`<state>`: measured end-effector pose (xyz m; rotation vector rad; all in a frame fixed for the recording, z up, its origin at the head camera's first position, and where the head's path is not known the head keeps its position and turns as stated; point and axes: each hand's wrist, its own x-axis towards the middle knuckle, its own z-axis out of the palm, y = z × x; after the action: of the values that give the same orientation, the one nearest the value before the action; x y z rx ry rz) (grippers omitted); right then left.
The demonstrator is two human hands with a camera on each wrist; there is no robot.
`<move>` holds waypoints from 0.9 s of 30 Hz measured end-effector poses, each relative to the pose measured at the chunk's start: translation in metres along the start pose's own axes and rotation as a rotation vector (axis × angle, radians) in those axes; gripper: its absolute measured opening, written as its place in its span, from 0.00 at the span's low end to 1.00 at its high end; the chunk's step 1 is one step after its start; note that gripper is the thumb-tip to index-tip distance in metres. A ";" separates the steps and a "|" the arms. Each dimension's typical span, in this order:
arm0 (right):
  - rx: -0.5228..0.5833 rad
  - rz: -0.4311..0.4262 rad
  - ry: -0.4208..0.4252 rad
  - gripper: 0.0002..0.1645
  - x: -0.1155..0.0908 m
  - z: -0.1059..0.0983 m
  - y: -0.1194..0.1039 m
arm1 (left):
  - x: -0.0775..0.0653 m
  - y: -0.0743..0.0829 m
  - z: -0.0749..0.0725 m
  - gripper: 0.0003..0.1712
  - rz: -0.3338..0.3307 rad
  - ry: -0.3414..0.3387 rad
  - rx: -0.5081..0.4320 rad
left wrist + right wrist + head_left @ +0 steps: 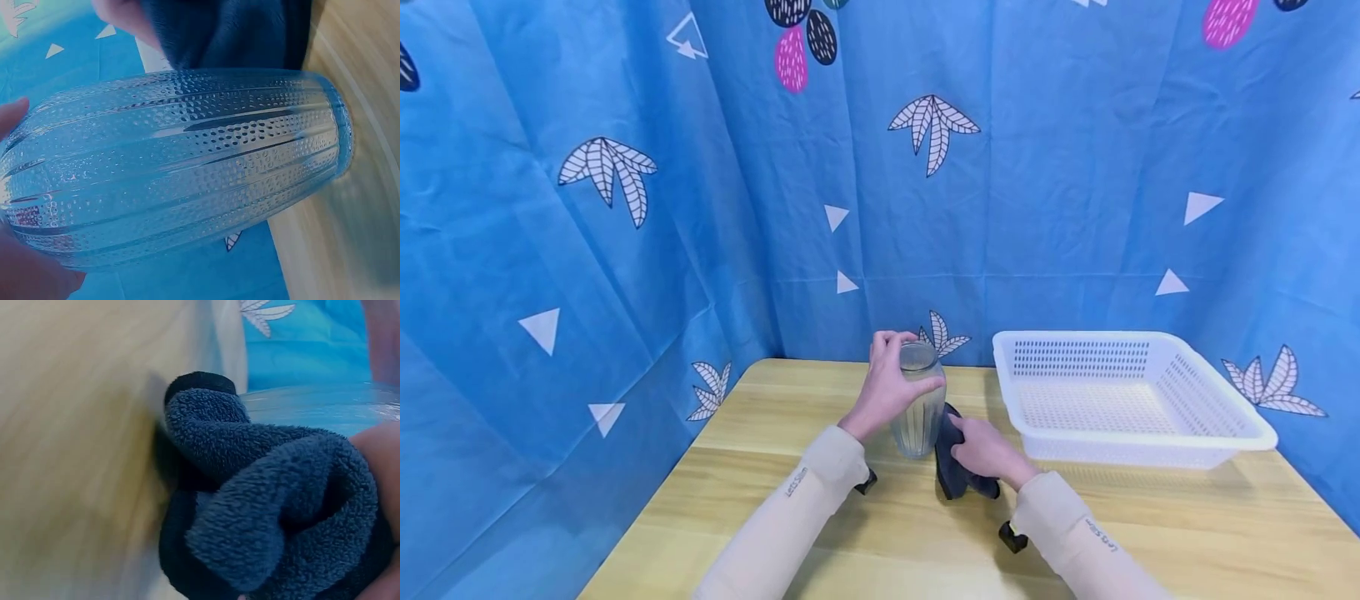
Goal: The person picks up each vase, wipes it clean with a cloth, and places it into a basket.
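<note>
A clear ribbed glass vase (917, 421) stands upright on the wooden table, tilted slightly if at all. My left hand (891, 383) grips it near the rim, thumb on one side and fingers on the other. In the left wrist view the dimpled, ribbed wall of the vase (187, 169) fills the middle. My right hand (988, 450) holds a bunched dark grey cloth (952, 462) against the right side of the vase. The right wrist view shows the fluffy folds of the cloth (269, 487) with darker edging; most right-hand fingers are hidden there.
A white perforated plastic basket (1135, 446) sits on the right of the wooden table (760, 442), close to my right hand. Behind the table hangs a blue patterned curtain (1045, 208), which also runs along the left side.
</note>
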<state>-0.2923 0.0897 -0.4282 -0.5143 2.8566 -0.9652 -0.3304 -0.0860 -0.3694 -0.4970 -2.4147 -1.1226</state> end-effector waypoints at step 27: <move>-0.017 -0.080 0.311 0.43 -0.003 -0.051 -0.038 | 0.001 0.004 -0.009 0.43 0.060 -0.179 -0.072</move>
<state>-0.2875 0.0920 -0.3646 -0.5251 3.1402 -1.1254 -0.3274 -0.0900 -0.3609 -0.7160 -2.4981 -1.1882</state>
